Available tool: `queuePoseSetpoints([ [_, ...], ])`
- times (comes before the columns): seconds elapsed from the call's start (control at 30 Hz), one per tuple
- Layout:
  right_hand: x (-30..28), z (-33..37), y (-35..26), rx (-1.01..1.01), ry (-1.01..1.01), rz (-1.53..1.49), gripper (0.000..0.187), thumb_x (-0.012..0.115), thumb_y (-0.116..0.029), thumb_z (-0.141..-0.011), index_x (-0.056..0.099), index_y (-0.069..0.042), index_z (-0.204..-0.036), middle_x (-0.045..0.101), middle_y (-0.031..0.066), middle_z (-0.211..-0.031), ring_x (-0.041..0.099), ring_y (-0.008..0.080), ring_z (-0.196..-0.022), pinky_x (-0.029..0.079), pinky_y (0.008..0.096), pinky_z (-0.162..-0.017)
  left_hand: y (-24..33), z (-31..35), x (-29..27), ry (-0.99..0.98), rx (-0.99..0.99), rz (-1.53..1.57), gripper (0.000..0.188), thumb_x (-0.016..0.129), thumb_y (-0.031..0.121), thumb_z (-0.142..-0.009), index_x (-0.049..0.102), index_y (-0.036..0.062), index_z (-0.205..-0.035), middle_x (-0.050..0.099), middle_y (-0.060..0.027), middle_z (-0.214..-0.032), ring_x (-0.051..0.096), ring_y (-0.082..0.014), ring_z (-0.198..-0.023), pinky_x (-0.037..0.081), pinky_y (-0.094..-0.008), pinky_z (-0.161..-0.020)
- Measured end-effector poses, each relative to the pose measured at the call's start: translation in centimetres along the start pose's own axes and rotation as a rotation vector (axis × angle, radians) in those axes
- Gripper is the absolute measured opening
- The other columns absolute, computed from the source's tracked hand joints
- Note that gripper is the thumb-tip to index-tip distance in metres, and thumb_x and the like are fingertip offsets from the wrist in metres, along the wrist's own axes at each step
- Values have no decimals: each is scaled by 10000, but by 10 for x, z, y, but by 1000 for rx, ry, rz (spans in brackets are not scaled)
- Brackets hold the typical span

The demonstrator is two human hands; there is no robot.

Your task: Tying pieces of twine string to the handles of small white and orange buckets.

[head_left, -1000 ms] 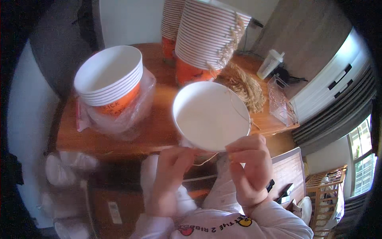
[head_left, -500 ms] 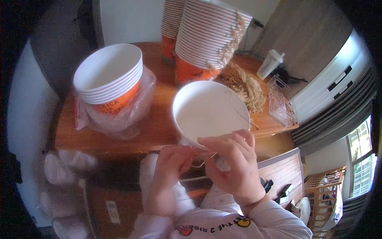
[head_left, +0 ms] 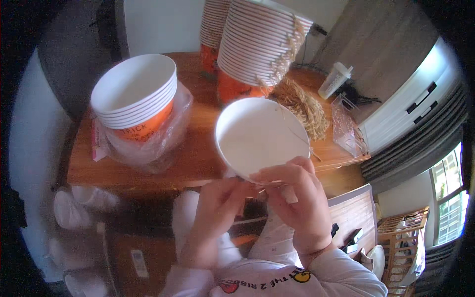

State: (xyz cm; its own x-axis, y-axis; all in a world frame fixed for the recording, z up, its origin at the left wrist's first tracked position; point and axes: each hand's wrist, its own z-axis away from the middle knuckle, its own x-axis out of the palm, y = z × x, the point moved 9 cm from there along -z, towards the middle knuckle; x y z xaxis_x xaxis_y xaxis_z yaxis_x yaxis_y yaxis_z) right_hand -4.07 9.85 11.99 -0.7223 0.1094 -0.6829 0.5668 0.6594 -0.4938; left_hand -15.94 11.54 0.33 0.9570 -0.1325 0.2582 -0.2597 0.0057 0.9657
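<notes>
A white-lined paper bucket (head_left: 257, 141) tilts toward me at the table's near edge, its mouth facing up. My right hand (head_left: 299, 195) is closed at the bucket's near rim, its fingers lying over the edge and the thumb beneath. Close beside it, my left hand (head_left: 220, 198) pinches just under the rim; what its fingertips hold is hidden. A thin cord (head_left: 296, 132) runs down the inside of the bucket's right wall and over the rim.
Five or so nested orange buckets (head_left: 133, 111), partly in clear plastic, stand left. Behind are tall bucket stacks (head_left: 262, 44) with twine handles. A twine bundle (head_left: 307, 111), a lidded cup (head_left: 335, 80) and a clear acrylic tray (head_left: 346, 126) lie to the right on the wooden table (head_left: 198, 128).
My hands have come together under the near rim, the right one turning inward. The pale cord seen between them earlier is now hidden. The bucket has shifted slightly.
</notes>
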Motion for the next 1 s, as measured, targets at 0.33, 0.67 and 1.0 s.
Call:
queuePoseSetpoints([
  [0.33, 3, -9, 22, 52, -58, -297, 304, 537, 164, -771, 620, -31, -990, 598, 74, -937, 609, 203, -858, 517, 281, -745, 8, 2, 8, 1, 129, -232, 304, 546, 261, -966, 715, 8, -957, 648, -54, -674, 563, -84, -488, 446, -235, -465],
  [0.67, 13, -30, -11, -203, -210, -78, 339, 548, 64, -761, 596, -61, -1073, 652, 94, -955, 620, 303, -908, 452, 402, -854, 11, 2, 1, 76, 117, -216, 316, 562, 295, -955, 715, 20, -920, 629, -49, -583, 589, -106, -497, 468, -259, -489],
  [1.0, -2, -7, -6, -105, 106, -98, 384, 591, 66, -760, 552, -9, -1134, 641, 155, -1094, 614, 339, -1020, 485, 410, -889, 20, 22, -22, 359, 379, -326, 313, 561, 272, -954, 672, -18, -911, 658, -53, -672, 576, -102, -515, 440, -243, -484],
])
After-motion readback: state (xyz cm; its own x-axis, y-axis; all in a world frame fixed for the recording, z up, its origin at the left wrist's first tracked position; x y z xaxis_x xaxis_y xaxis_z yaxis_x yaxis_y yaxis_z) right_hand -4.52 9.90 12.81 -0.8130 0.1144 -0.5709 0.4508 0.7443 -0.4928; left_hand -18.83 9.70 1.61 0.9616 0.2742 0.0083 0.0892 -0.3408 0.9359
